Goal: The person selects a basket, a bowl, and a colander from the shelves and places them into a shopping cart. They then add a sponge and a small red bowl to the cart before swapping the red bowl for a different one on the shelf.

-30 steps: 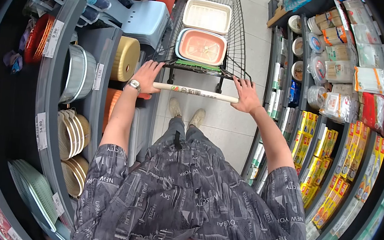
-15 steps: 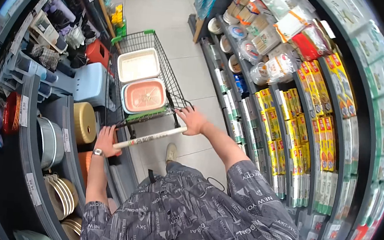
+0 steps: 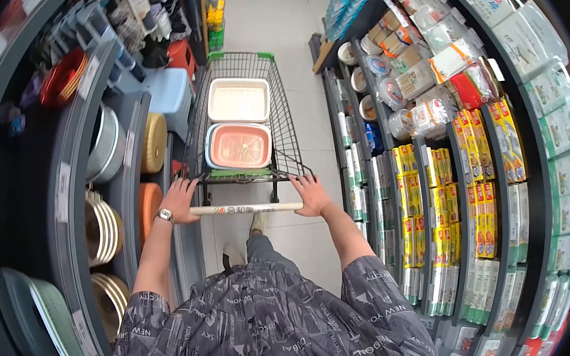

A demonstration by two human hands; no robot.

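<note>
My left hand [image 3: 181, 200] is closed loosely round the left end of the pale shopping cart handle [image 3: 244, 210], a watch [image 3: 165, 214] on its wrist. Round the right end sits my right hand [image 3: 310, 195], its fingers reaching forward over the cart's corner. In the wire shopping cart [image 3: 286, 135] lie two baskets: a white rectangular basket [image 3: 239, 99] toward the front and a pink basket [image 3: 241, 145] set in a light blue basin [image 3: 209, 153] nearer me. Both palms rest on the handle, their undersides hidden.
Close along the left runs a shelf [image 3: 137, 164] with basins and a blue stool [image 3: 170, 91]. The right shelf [image 3: 381, 208] holds yellow boxes [image 3: 407, 190], rolls and bagged goods. Tiled floor [image 3: 265, 25] stretches ahead between them.
The cart and both hands have shifted right in view, and the handle looks more level. The left shelves have swung round as the view turned. Both hands stay on the handle.
</note>
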